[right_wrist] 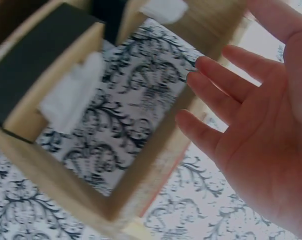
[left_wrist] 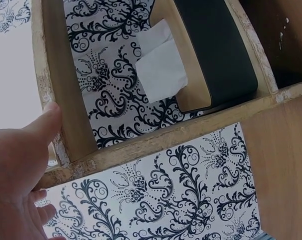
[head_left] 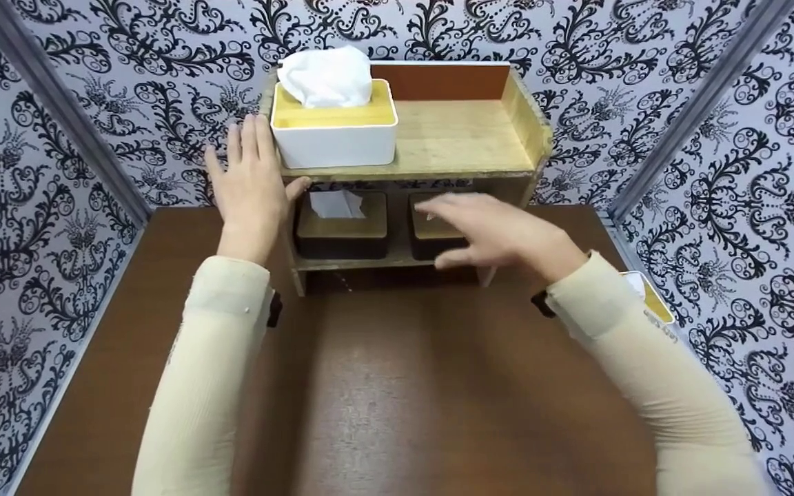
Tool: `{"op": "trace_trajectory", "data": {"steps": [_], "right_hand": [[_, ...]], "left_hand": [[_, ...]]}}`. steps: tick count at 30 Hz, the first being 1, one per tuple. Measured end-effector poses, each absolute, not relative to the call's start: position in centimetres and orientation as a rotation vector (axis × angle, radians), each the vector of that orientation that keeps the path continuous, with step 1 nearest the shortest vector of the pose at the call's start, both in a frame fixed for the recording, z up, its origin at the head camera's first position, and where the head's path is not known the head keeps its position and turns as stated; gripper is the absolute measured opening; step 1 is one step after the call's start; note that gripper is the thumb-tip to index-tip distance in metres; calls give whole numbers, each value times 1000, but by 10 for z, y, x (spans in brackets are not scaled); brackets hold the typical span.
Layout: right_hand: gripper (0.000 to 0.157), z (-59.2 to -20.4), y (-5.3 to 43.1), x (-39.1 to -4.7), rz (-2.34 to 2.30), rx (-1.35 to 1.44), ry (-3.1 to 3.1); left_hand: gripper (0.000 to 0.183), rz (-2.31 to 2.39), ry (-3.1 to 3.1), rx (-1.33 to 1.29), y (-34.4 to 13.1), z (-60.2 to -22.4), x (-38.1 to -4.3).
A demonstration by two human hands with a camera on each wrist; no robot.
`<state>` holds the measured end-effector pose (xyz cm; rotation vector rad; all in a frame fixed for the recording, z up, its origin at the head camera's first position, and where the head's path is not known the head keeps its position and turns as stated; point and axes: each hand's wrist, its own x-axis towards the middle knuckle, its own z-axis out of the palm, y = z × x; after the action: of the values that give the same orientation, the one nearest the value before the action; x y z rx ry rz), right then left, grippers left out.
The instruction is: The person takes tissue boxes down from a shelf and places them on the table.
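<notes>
A small two-tier wooden shelf (head_left: 459, 134) stands at the back of the table. My left hand (head_left: 249, 182) lies along its left side, fingers straight, with the thumb at the front edge of the upper board. Right beside those fingers, on the upper tier, sits a white tissue box (head_left: 335, 147) with a yellow top and a tissue puffing out. Slightly blurred, my right hand (head_left: 497, 231) hovers before the right half of the shelf with its fingers extended and holds nothing. It partly hides a black tissue box (head_left: 431, 248) on the lower tier; another black tissue box (left_wrist: 216, 50) stands left of it.
Another white tissue box with a yellow top (head_left: 657, 306) is at the right edge of the brown table (head_left: 369, 386), partly behind the right sleeve (head_left: 617, 324). Patterned walls (head_left: 163, 89) enclose the table at the back and both sides.
</notes>
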<state>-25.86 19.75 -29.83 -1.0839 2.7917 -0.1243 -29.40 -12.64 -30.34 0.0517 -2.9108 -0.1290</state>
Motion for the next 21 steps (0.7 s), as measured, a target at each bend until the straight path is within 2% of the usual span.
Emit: {"op": "trace_trajectory", "data": {"steps": [10, 21], "right_hand": [[95, -244, 168, -278, -253, -1046, 2880], [108, -217, 149, -307, -270, -884, 2981]], "left_hand": [[109, -148, -2908, 55, -126, -303, -293], [108, -176, -2908, 56, -125, -304, -292]]}}
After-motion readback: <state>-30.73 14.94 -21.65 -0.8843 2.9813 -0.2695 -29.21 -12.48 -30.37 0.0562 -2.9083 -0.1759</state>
